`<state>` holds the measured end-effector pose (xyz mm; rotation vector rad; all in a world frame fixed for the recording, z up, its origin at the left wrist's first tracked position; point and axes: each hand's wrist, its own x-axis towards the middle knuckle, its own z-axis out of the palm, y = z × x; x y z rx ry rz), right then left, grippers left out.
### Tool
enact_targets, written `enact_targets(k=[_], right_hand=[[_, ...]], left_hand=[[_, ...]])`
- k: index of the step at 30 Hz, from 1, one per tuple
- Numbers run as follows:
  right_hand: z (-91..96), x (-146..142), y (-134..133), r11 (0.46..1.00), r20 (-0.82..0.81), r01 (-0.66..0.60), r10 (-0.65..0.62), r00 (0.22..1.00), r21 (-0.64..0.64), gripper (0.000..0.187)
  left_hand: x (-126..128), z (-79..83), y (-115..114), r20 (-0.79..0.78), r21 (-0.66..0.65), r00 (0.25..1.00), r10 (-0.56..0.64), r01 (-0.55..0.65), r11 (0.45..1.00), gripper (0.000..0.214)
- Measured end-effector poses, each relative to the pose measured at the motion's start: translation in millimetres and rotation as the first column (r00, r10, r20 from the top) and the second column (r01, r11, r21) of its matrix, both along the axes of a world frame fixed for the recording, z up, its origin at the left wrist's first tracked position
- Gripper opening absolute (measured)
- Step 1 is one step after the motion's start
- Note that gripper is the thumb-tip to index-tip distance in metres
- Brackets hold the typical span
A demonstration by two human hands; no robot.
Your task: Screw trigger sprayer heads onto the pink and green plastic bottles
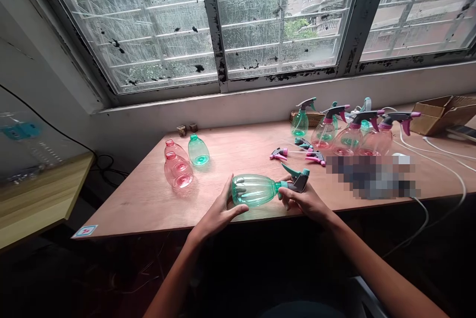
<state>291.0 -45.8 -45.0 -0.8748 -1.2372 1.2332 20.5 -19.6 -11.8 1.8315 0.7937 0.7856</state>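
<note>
A clear green spray bottle [256, 190] lies sideways between my hands, above the table's front edge. Its base rests in my left hand [227, 205], whose fingers wrap behind the plastic with the thumb underneath. At the neck, my right hand [300, 198] grips around the collar of the grey and green trigger head [298, 179]. The head sits on the bottle's mouth; whether it is screwed tight I cannot tell. Beyond my right hand lie several loose trigger heads [315, 157], pink-grey and green-grey.
Two pink bottles [178, 171] and a green bottle [198, 150] without heads stand at left on the wooden table [130, 199]. Several bottles with trigger heads [347, 138] stand at back right, near a cardboard box [437, 115] and white cables [446, 160]. A blurred patch [372, 176] covers something at right.
</note>
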Motion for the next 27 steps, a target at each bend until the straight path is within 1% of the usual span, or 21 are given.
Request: enact_targets(k=[1,2,5,7,10,11,14,15,17,20,23,25,27], right_hand=[[0.1,0,0,1.000,0.000,0.001,-0.001,1.000,-0.002,0.032],[0.1,0,0,1.000,0.000,0.004,-0.004,1.000,-0.005,0.032],[0.5,-1,0,1.000,-0.010,0.008,-0.008,1.000,0.000,0.031],[0.8,-1,0,1.000,-0.018,0.005,-0.005,1.000,0.011,0.031],[0.7,-1,0,1.000,-0.017,0.005,-0.004,1.000,0.019,0.031],[0.4,0,0,1.000,-0.013,0.003,-0.003,1.000,0.022,0.030],[-0.6,1,0,0.999,-0.009,0.000,0.001,1.000,0.037,0.029],[-0.9,1,0,0.999,-0.013,0.000,0.000,1.000,0.038,0.028],[-1.7,1,1,1.000,-0.027,0.004,-0.003,1.000,0.031,0.028],[-3.2,1,2,1.000,-0.044,0.006,-0.005,0.999,0.016,0.029],[-4.4,0,3,1.000,-0.045,0.012,-0.012,0.999,0.010,0.030],[-4.5,-1,2,1.000,-0.042,0.013,-0.013,0.999,0.008,0.031],[-4.0,-1,2,1.000,-0.033,0.012,-0.012,0.999,0.011,0.031]], left_hand=[[0,0.1,0,-0.002,0.002,1.000,-0.012,0.012,1.000,0.090],[-1,-0.5,1,0.000,0.002,1.000,-0.022,0.022,1.000,0.090],[0,-4.4,2,0.033,-0.003,0.999,-0.023,0.023,1.000,0.102],[1,-6.2,1,0.072,-0.030,0.997,-0.030,0.032,0.999,0.109],[3,-3.4,-1,0.085,-0.069,0.996,-0.032,0.038,0.997,0.113],[4,-1.3,-2,0.078,-0.069,0.997,-0.028,0.033,0.997,0.109],[4,3.7,-2,0.018,-0.019,0.999,-0.033,0.033,0.999,0.085],[4,3.9,-1,0.008,-0.002,0.999,-0.037,0.037,0.999,0.082],[2,1.4,1,0.020,0.005,0.999,-0.043,0.043,0.999,0.090],[1,-4.8,2,0.089,-0.053,0.994,-0.064,0.069,0.996,0.105],[1,-6.0,1,0.104,-0.089,0.992,-0.075,0.084,0.992,0.110],[2,-2.9,0,0.095,-0.079,0.993,-0.072,0.080,0.994,0.102],[2,0.8,-1,0.066,-0.040,0.994,-0.081,0.084,0.996,0.084]])
